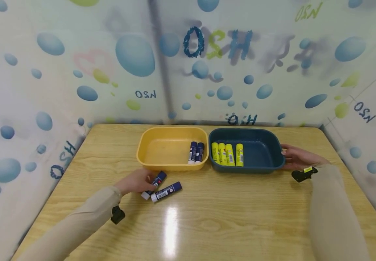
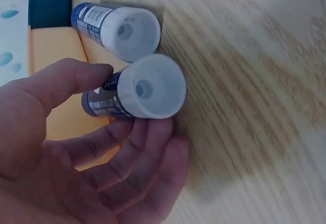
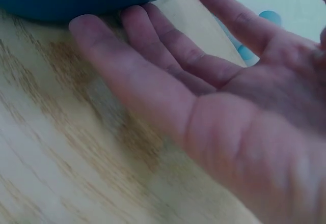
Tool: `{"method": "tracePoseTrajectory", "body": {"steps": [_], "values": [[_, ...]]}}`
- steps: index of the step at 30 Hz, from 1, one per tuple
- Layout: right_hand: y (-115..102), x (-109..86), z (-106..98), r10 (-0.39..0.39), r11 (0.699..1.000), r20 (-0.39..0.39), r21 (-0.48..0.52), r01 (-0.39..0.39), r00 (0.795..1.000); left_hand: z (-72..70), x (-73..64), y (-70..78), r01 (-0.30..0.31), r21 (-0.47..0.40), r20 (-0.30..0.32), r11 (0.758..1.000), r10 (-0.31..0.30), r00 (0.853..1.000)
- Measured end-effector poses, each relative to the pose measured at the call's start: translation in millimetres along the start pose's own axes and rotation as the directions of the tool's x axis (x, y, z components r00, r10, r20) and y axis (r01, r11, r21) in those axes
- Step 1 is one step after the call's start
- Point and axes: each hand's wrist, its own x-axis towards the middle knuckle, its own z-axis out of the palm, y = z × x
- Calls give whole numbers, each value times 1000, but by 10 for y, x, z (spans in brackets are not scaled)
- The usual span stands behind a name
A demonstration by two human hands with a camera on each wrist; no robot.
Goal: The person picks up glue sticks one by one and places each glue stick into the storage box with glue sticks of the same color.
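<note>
My left hand [image 1: 138, 180] holds a dark blue glue stick [image 2: 104, 99] between thumb and fingers, its white end facing the left wrist camera. Beside it on the table lies a second blue glue stick [image 1: 166, 191]. With fingers fairly straight, my right hand [image 1: 300, 158] touches the right end of the dark teal bin [image 1: 263, 169]. Several yellow glue sticks [image 1: 230, 155] lie side by side in that bin's left part. Two more blue glue sticks [image 1: 192, 153] rest at the right end of the yellow-orange bin [image 1: 161, 167].
Both bins stand against each other near the back of the wooden table [image 1: 227, 217]. A wall covering with printed bubbles [image 1: 135, 54] rises behind the table and along its sides. Each wrist carries a small black device [image 1: 118, 214].
</note>
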Motion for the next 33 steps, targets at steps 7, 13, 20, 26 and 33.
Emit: {"method": "tracePoseTrajectory", "body": {"steps": [7,13,20,26,33], "values": [[21,12,-29,-15,1000,15,13,15,1000,-2,-14,81,58,14,31,998,-59,998],[22,9,-8,-39,999,-49,7,40,998,-91,-59,190,13,56,58,998,-16,998],[1,-10,-7,-62,998,-7,-10,62,998,-240,-72,439,-70,40,104,997,66,992],[-6,-3,-35,-63,998,20,-16,64,998,-380,47,650,-24,37,126,999,19,992],[-9,27,-87,-68,997,103,-14,70,992,-516,265,790,62,27,103,998,-65,993]]}}
